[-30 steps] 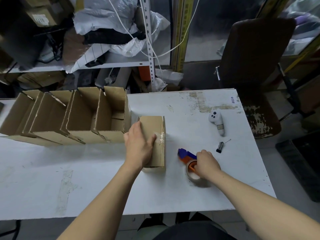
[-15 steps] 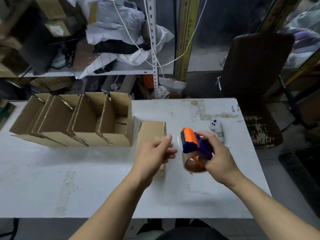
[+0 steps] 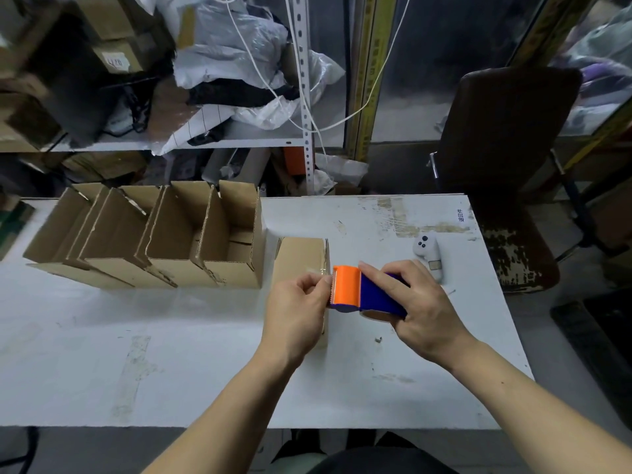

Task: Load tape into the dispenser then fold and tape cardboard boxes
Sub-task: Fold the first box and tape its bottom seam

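Currently we stand at a white table [image 3: 171, 354], with a dark chair [image 3: 506, 148] off its far right corner. Four open boxes [image 3: 154, 241] sit in a row on the table's far left, touching one another. Just right of that row lies a closed box [image 3: 301, 254], its near part hidden behind our left hand [image 3: 295, 313].

Our right hand [image 3: 415, 309] holds the dispenser [image 3: 362, 290] above the table, just right of the closed box, fingers curled over its blue body and thumb underneath. The orange cutter end points left. Part of the tape roll [image 3: 376, 314] shows below the blue body.

Our left hand is at the cutter end, thumb and forefinger pinched together at the serrated edge; we cannot tell whether tape lies between them.

A white controller [image 3: 427, 253] rests on the table beyond our right hand.
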A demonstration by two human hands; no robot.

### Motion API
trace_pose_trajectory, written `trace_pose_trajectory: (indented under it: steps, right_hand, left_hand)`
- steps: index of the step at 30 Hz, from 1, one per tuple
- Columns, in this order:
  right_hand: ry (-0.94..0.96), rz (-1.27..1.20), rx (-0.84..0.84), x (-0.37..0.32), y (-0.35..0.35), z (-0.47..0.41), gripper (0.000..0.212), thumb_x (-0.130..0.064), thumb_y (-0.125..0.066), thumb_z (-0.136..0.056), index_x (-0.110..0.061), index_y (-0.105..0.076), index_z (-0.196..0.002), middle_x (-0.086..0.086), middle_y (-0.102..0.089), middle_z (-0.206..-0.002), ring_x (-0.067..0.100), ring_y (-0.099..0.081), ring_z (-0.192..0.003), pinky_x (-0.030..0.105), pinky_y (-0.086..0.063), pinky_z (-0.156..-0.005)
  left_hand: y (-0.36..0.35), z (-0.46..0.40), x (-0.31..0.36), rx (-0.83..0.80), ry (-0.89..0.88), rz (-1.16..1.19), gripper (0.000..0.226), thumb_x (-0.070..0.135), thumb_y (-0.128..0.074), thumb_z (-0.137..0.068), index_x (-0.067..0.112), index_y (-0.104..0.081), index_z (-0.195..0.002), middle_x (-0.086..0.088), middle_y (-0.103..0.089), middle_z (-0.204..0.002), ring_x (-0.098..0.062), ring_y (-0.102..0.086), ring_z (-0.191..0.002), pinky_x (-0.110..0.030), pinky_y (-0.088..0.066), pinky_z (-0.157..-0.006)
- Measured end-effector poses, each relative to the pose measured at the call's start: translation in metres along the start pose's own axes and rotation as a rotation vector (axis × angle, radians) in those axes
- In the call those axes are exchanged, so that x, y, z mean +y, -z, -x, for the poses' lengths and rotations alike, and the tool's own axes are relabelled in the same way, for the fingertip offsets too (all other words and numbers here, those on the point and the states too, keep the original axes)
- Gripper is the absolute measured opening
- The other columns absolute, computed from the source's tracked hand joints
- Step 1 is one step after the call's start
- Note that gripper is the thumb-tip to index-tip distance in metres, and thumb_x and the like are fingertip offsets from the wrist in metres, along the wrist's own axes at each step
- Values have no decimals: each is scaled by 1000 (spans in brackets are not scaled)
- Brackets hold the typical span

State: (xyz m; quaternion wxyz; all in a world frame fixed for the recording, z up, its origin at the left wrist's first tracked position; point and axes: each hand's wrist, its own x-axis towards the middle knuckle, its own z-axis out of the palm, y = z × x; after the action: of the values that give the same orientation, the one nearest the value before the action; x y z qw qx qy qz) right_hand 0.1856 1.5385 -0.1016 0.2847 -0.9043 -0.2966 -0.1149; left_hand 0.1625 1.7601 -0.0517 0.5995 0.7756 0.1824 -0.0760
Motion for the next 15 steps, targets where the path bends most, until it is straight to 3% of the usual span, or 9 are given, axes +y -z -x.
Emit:
trace_pose_trajectory:
  steps: [3,7,12,15]
  right_hand:
    - [24,25,-5,2,2,0,58,-51,-48,-105,-22,-47,-156,6,-57,-120,24,-52,-106,31,-49,-85]
    - [17,100,-37,23,13,10,59,-41,-57,-101,-21,-47,-156,8,-57,-118,28,-54,-103,41,-53,-84]
    - [8,132,-43,30,16,12,63,-38,-58,-97,-18,-48,-155,9,-57,-121,29,-54,-106,41,-55,-81]
    - [16,217,2,26,12,14,66,-13,-73,-93,-18,-49,-155,11,-58,-117,31,-55,-100,43,-53,-79]
  left_hand:
    - [3,1,1,5,-22,-49,28,30,-65,-102,20,-78,-79,10,-73,-68,-5,-63,-65,-35,-57,-75]
    - [30,-15,2,50,-23,-54,22,21,-67,-99,16,-79,-81,4,-79,-75,-13,-77,-75,-46,-61,-89]
    - [38,-18,10,64,-52,-148,23,23,-65,-100,17,-79,-82,8,-79,-75,-10,-77,-76,-46,-61,-88]
    - [37,-17,9,101,-59,-185,20,23,-67,-99,18,-77,-82,8,-78,-73,-11,-76,-76,-40,-61,-83]
